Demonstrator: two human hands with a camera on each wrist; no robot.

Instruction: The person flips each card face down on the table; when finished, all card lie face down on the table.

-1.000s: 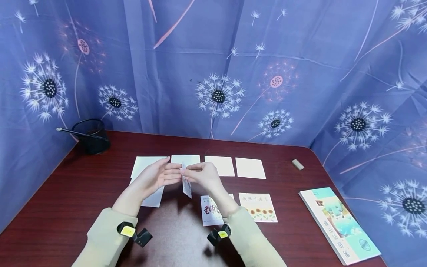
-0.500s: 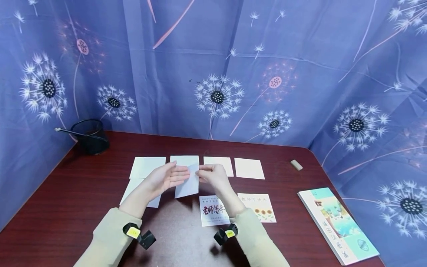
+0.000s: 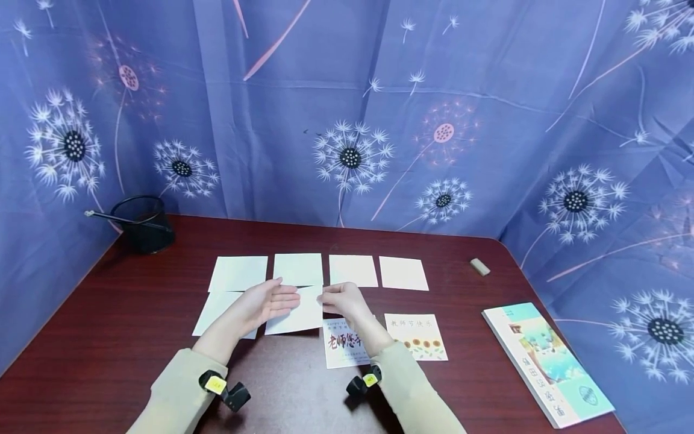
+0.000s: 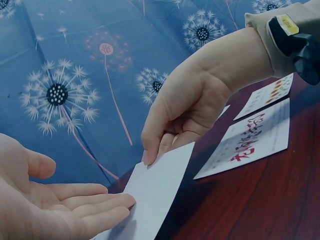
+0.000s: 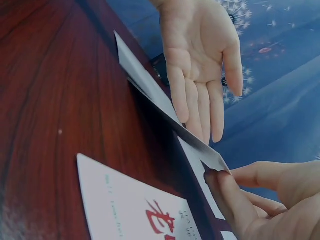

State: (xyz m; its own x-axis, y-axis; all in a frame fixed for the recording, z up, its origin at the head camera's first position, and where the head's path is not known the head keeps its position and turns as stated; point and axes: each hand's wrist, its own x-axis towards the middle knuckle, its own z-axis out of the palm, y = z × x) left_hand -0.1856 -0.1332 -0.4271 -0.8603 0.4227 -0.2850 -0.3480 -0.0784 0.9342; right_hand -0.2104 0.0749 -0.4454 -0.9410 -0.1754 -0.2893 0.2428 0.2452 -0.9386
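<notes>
My right hand (image 3: 349,301) pinches a white card (image 3: 303,314) by its right edge, between thumb and fingers. The card's blank side faces up, and it tilts just above the table. My left hand (image 3: 264,306) has its fingers straight and palm turned up; in the left wrist view its fingertips (image 4: 125,201) lie against the card's near side. Below my right wrist lies a card with red Chinese writing (image 3: 338,355), partly covered by the forearm. Beside it is a card with sunflowers (image 3: 420,343). Another blank card (image 3: 217,307) lies partly under my left hand.
Behind the hands, a row of blank cards (image 3: 403,273) lies face down or plain side up. A black mesh pen holder (image 3: 146,232) stands back left. At right are an eraser-like block (image 3: 479,266) and a book (image 3: 547,361). A blue dandelion curtain (image 3: 271,150) hangs behind the table (image 3: 293,392).
The card has turned from upright edge-on, printed side partly showing, to nearly flat with its blank side up. It has come down toward the table in my right hand.
</notes>
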